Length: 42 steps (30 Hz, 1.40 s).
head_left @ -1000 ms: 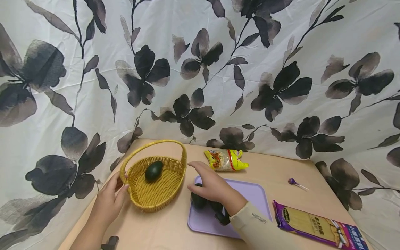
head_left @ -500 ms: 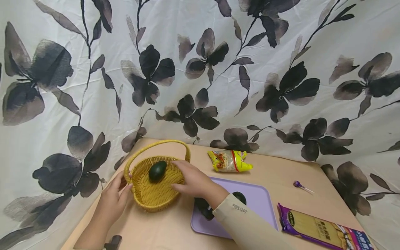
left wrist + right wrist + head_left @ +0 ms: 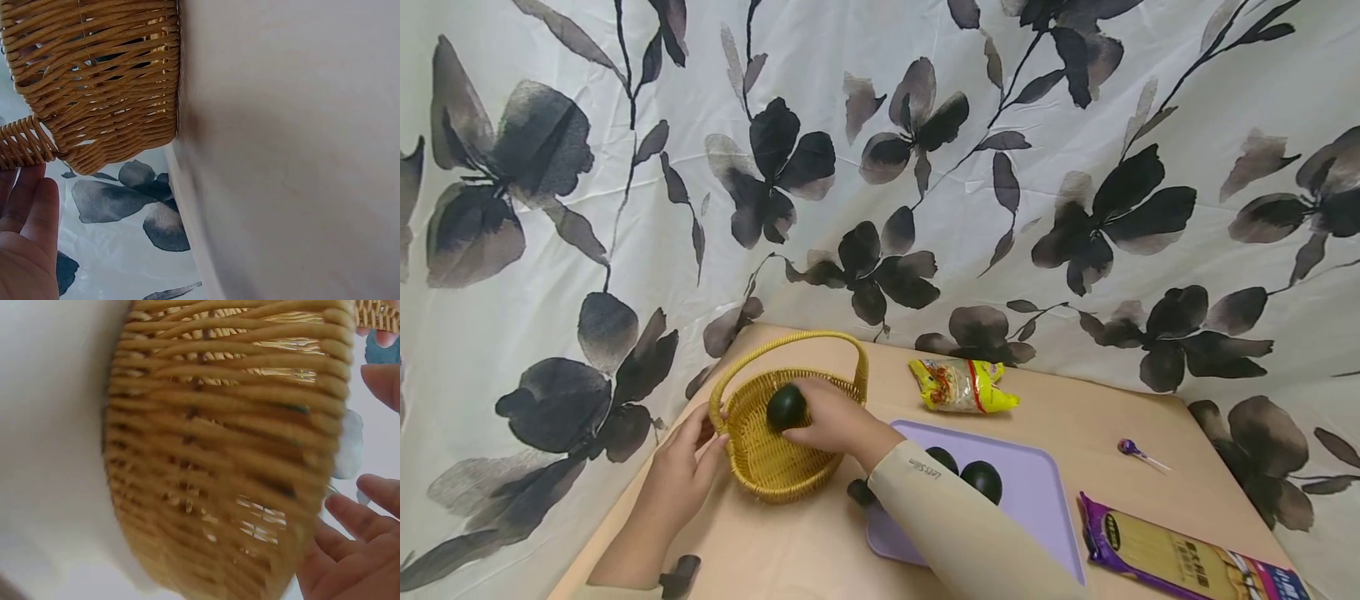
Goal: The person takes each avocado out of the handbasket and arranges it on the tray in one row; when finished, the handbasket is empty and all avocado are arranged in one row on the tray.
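A yellow woven basket [image 3: 771, 475] with an arched handle stands on the left of the table. My left hand [image 3: 681, 471] holds the handle's near-left base, fingers behind it and thumb in front. Inside the basket is a dark green avocado [image 3: 786, 407]. My right hand [image 3: 827, 421] reaches over the basket's right rim to the avocado's right side, thumb below and fingers above, covering part of it. In the right wrist view the right hand's fingers [image 3: 362, 519] look extended beside the rim, and the weave hides most of the avocado. Two more avocados [image 3: 982, 482] lie on a lilac tray [image 3: 1033, 483].
Behind the tray lies a yellow snack bag [image 3: 964, 386]. To the right are a purple-wrapped lollipop [image 3: 1141, 454] and a long purple-and-gold packet [image 3: 1180, 546]. A floral cloth [image 3: 970, 250] hangs behind the table.
My right hand has moved left from above the tray, over the basket's rim, to the avocado inside. My left hand stays at the handle. The whole head view has shifted slightly.
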Available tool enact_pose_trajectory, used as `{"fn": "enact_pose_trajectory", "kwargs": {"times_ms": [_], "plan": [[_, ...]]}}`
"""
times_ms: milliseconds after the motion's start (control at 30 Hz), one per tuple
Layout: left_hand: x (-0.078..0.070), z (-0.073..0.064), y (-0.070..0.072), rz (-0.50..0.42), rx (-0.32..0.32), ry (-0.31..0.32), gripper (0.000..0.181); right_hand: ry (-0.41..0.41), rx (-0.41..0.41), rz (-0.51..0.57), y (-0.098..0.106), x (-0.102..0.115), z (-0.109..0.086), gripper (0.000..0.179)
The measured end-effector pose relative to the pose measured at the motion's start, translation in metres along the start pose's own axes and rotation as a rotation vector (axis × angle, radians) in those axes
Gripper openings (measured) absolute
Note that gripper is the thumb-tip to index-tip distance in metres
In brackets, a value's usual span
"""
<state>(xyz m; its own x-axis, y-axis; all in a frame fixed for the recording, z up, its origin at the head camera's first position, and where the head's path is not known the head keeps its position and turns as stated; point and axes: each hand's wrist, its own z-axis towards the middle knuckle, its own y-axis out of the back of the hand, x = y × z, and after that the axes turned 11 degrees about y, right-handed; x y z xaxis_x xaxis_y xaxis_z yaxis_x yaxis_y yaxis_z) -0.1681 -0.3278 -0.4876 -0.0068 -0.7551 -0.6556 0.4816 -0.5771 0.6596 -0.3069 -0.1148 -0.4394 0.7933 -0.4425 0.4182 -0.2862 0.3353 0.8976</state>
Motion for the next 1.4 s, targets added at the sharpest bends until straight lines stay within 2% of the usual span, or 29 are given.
{"fn": "enact_pose_trajectory", "kwargs": {"times_ms": [200, 400, 533, 833, 1167, 1400], "plan": [[-0.004, 0.002, 0.001, 0.003, 0.001, 0.006, 0.05, -0.039, 0.022, -0.02, -0.008, 0.002, 0.02, 0.076], [-0.006, 0.0, 0.002, 0.005, 0.008, 0.013, 0.051, -0.089, 0.027, -0.044, -0.02, 0.002, 0.032, 0.075], [-0.005, -0.001, 0.003, 0.017, 0.002, 0.019, 0.05, -0.123, 0.022, -0.006, -0.027, 0.001, 0.036, 0.077], [-0.005, -0.002, 0.003, 0.015, -0.002, 0.019, 0.049, -0.121, -0.011, 0.0, -0.034, -0.002, 0.035, 0.063], [-0.002, -0.003, -0.001, -0.015, -0.015, 0.008, 0.049, -0.107, 0.021, 0.016, -0.037, 0.0, 0.031, 0.068], [-0.003, -0.002, -0.002, -0.018, -0.014, 0.01, 0.049, -0.103, 0.003, 0.039, -0.038, -0.004, 0.028, 0.068]]}}
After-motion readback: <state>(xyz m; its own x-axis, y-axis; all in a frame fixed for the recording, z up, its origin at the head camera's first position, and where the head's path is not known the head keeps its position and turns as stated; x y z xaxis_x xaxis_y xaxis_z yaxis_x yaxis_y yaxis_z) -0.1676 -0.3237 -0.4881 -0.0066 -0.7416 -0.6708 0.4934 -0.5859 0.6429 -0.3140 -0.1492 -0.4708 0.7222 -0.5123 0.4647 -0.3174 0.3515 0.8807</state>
